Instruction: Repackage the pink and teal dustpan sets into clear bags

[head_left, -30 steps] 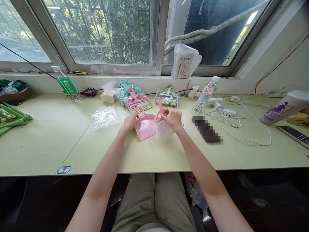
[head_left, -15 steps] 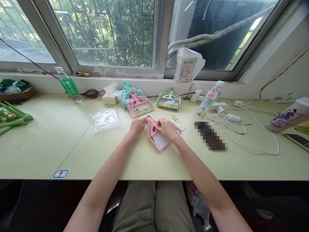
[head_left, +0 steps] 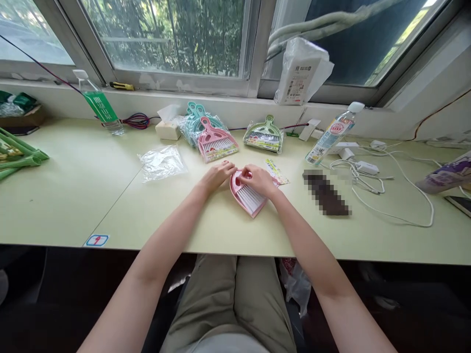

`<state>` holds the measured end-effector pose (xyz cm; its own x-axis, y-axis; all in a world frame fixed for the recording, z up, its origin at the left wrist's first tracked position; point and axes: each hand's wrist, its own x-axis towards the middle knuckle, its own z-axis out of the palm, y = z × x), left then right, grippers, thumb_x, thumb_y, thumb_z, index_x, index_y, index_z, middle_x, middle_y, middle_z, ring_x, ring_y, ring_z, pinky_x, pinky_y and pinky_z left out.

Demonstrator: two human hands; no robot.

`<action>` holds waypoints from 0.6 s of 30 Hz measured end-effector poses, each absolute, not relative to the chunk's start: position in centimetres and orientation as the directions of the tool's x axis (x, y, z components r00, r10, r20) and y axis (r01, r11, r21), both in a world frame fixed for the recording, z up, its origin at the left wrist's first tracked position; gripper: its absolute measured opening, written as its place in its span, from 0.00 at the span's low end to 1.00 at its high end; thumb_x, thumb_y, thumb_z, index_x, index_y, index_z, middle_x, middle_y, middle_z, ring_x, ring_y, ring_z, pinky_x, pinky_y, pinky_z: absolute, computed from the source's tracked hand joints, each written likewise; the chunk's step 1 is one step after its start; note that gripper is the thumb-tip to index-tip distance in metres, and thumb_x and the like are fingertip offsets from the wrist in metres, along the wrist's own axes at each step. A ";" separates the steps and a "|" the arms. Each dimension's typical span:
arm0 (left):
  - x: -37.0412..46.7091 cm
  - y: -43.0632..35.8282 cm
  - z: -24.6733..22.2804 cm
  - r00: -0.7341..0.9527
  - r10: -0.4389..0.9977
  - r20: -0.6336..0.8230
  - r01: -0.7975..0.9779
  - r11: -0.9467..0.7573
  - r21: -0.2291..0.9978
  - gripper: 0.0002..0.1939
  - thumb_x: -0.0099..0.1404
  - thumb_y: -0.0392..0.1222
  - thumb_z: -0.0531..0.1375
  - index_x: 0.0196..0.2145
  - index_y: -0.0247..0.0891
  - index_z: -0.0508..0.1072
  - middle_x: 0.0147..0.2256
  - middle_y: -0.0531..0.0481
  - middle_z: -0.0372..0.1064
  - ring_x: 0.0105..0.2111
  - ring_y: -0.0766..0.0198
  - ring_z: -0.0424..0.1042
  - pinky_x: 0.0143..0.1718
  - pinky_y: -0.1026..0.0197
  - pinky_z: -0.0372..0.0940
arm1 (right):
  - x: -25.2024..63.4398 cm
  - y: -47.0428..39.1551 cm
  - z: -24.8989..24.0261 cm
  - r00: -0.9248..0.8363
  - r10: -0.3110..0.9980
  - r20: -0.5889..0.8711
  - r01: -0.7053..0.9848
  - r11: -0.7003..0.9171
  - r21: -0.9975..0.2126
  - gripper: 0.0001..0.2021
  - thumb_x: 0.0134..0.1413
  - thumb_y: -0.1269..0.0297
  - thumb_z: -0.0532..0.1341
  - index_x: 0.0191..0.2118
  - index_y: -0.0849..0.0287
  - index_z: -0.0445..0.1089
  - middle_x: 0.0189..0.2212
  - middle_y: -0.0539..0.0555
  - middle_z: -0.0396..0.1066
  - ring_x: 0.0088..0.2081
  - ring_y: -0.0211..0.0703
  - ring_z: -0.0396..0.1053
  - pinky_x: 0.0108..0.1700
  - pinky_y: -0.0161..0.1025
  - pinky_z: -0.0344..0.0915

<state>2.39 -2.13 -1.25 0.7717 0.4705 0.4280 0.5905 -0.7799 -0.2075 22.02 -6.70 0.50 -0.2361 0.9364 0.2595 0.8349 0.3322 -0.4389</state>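
Observation:
A pink mini dustpan [head_left: 253, 214] lies on the table in front of me, its handle end pointing away. Nested in it is a pink hand brush [head_left: 249, 197] with white bristles. My left hand [head_left: 220, 175] is closed over the handle end, hiding most of it. From the right, my right hand [head_left: 259, 180] pinches the brush's upper part near its hole, covering some of the bristles. Just past that hand lies a printed card [head_left: 275, 171]. A crumpled clear plastic bag [head_left: 164, 163] rests to the left.
Behind are a wrapped pink dustpan set [head_left: 217, 144], teal sets [head_left: 195, 122] and a green set [head_left: 264, 136]. Bottles [head_left: 101, 105] [head_left: 333, 135] stand left and right. White cables [head_left: 371, 179] and a blurred dark object [head_left: 327, 193] lie right; green stalks [head_left: 22, 159] lie left.
The view has tilted down. My left hand has moved further over the handle end and hides more of it. The right hand stays on the brush.

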 end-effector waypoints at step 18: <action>2.4 -2.0 -1.8 0.722 0.555 0.413 0.581 -0.810 0.073 0.17 0.68 0.30 0.54 0.51 0.36 0.76 0.52 0.40 0.74 0.50 0.57 0.75 0.50 0.58 0.69 | 22.5 -6.7 1.1 -0.195 0.964 0.183 0.852 0.259 -0.456 0.10 0.48 0.55 0.64 0.31 0.57 0.72 0.34 0.50 0.76 0.36 0.41 0.69 0.35 0.36 0.55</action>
<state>2.37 -2.00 -1.82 0.7220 0.5549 0.4133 0.5813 -0.8105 0.0728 22.47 -6.70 1.05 -0.1951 0.9636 0.1828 0.8517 0.2588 -0.4557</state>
